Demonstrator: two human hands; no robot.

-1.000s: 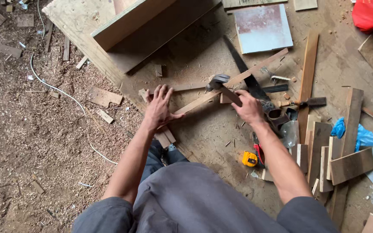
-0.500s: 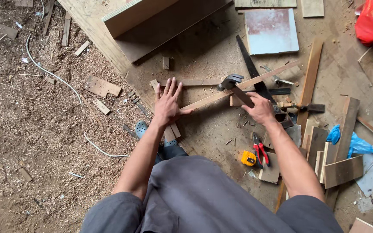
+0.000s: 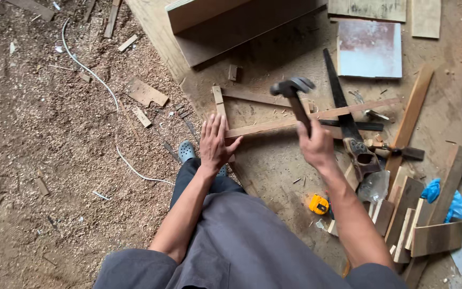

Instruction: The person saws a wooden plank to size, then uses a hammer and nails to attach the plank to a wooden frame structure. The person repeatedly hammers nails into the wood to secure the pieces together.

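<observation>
The right hand (image 3: 315,143) is gripping one claw hammer (image 3: 294,96) by its handle, fingers wrapped tight around it, and is holding the dark head up over the work. The left hand (image 3: 215,143) is lying flat with its fingers spread, pressing down on the near end of a long wooden strip (image 3: 306,118) that is running across the floor toward the right. A second strip (image 3: 252,97) is lying just behind it, and a short upright piece (image 3: 219,101) is joining the two at their left ends, so three strips are making up the frame. One handsaw (image 3: 343,115) with a dark blade is lying across the strips, its wooden handle pointing toward the person. One yellow tape measure (image 3: 319,204) is sitting on the floor near the right forearm. One blue shoe (image 3: 186,151) is showing just left of the left wrist. One white cable (image 3: 97,80) is trailing over the sawdust.
</observation>
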